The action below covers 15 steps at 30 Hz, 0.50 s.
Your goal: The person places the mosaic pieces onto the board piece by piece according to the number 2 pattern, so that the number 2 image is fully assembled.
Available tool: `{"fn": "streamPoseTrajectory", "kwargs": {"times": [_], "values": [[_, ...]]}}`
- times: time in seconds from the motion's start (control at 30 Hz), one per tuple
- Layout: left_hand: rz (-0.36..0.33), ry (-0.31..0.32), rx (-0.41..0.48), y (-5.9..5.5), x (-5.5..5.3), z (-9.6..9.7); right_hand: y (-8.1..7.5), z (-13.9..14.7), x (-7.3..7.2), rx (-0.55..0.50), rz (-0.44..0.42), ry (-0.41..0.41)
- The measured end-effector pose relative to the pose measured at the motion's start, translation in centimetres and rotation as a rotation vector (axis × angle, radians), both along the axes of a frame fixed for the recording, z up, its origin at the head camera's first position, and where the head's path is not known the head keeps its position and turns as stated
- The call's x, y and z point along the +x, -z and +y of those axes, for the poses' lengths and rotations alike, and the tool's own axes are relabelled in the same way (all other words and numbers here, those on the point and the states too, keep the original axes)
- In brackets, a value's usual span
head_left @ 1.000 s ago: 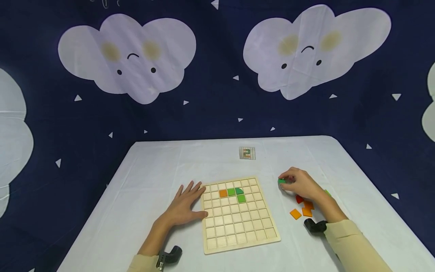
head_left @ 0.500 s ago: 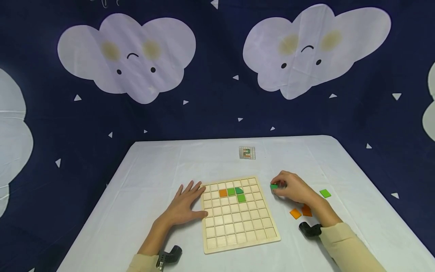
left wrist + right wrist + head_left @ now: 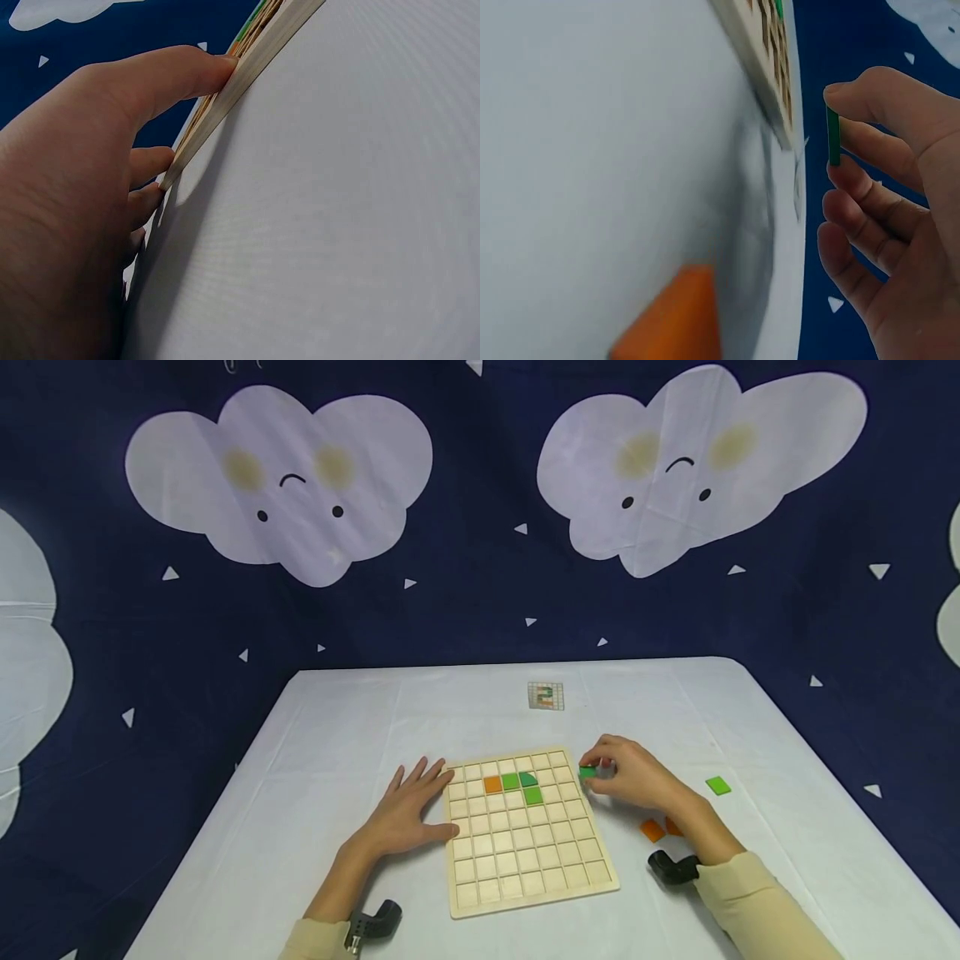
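A square wooden grid board (image 3: 536,860) lies on the white table. In its upper rows sit an orange tile (image 3: 492,785), two light green tiles (image 3: 511,782) and a dark green tile with one rounded corner (image 3: 528,778). My left hand (image 3: 408,814) has its fingers spread, thumb and fingertips touching the board's left edge; the left wrist view shows the thumb (image 3: 202,71) on the rim. Just off the board's right edge, my right hand (image 3: 633,774) pinches a green tile (image 3: 833,135) between thumb and fingers, raised above the table.
Right of the board lie a light green tile (image 3: 717,785) and orange tiles (image 3: 652,831), partly hidden by the right forearm. A small card with a coloured grid pattern (image 3: 545,696) lies behind the board. A dark blue cloth with clouds (image 3: 480,610) hangs beyond the table.
My right hand has moved left toward the board, carrying the green tile. The light green tile on the table has come into fuller view. My left hand has stayed in place.
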State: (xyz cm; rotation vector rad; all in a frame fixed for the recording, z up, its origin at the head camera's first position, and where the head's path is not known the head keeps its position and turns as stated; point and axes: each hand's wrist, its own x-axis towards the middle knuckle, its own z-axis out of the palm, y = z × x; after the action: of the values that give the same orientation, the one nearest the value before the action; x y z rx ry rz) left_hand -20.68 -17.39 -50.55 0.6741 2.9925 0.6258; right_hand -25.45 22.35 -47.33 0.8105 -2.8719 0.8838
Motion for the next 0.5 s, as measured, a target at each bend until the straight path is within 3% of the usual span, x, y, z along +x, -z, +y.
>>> {"fn": "streamPoseTrajectory", "kwargs": {"times": [0.5], "values": [[0.013,0.022,0.0,0.2,0.0,-0.2,-0.1,-3.0,0.8,0.014,0.003,-0.107]]}}
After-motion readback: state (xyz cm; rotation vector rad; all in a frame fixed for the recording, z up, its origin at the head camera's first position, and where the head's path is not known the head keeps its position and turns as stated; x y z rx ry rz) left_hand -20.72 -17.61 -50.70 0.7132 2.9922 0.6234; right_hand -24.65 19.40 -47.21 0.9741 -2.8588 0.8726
